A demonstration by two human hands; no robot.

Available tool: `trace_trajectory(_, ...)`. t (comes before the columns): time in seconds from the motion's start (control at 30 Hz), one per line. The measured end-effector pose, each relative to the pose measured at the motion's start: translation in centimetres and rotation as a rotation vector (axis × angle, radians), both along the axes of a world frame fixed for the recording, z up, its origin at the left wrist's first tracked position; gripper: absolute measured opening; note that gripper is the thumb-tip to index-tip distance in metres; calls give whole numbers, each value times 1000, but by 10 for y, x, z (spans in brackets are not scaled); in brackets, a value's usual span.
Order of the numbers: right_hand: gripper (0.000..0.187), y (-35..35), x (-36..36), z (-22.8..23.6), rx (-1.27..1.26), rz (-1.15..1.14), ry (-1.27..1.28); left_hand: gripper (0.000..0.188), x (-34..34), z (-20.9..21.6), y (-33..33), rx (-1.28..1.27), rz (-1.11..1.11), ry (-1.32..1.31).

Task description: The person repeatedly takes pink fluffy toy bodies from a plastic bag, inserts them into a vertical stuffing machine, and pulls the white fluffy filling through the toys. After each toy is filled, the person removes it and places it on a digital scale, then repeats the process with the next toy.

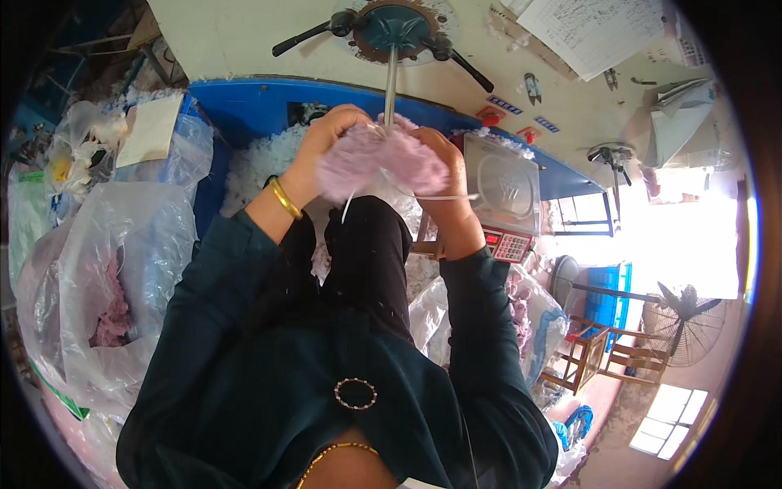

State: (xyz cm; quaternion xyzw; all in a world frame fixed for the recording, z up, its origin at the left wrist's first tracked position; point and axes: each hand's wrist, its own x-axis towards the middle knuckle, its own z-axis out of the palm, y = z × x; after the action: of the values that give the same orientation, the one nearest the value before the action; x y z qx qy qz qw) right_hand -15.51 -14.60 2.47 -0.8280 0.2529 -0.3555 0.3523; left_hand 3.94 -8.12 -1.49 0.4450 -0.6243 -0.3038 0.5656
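Note:
A fuzzy pink plush piece (352, 167) sits over the lower end of a thin metal tube (391, 81), which comes out of a round dark fitting (395, 29) on the pale machine panel. My left hand (324, 145) is closed around the plush's left side, a gold bangle on the wrist. On the other side my right hand (444, 167) grips the plush, its fingers partly hidden by the pile. White ties or strings (444, 196) hang from the piece. The tube's tip is hidden in the plush.
Two black-handled clamps flank the fitting. Loose white stuffing (259, 171) lies in the blue bin (210, 106) below. A clear plastic box (505, 183) stands over a red digital scale (507, 244) at right. Clear bags (73, 285) with pink pieces crowd the left. Thread snips (532, 88) lie on the panel.

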Motion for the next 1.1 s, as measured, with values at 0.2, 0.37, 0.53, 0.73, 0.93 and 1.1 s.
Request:
trace_trajectory(0.2, 38, 5, 28, 11, 131, -204, 82, 44, 17, -36, -58, 11, -954, 985)
trace_trajectory(0.37, 36, -35, 65, -1, -604, -603, 232, 45, 5, -22, -46, 402, -137, 522)
trace_trajectory(0.53, 30, -82, 87, 13, -410, -603, 350, 61, 4, -17, -60, 566, -122, 762)
trace_trajectory(0.73, 15, -51, 58, -5, -678, -408, -41, 47, 7, -25, -25, 537, -285, 702)
trace_trajectory(0.93, 22, -23, 15, 0, 256, -6, -109, 38, 1, -15, -1, 149, -58, -72)
trace_trajectory(1.1, 25, -12, 30, 4, -663, -106, -33, 48, -28, -1, 3, -59, 412, -660)
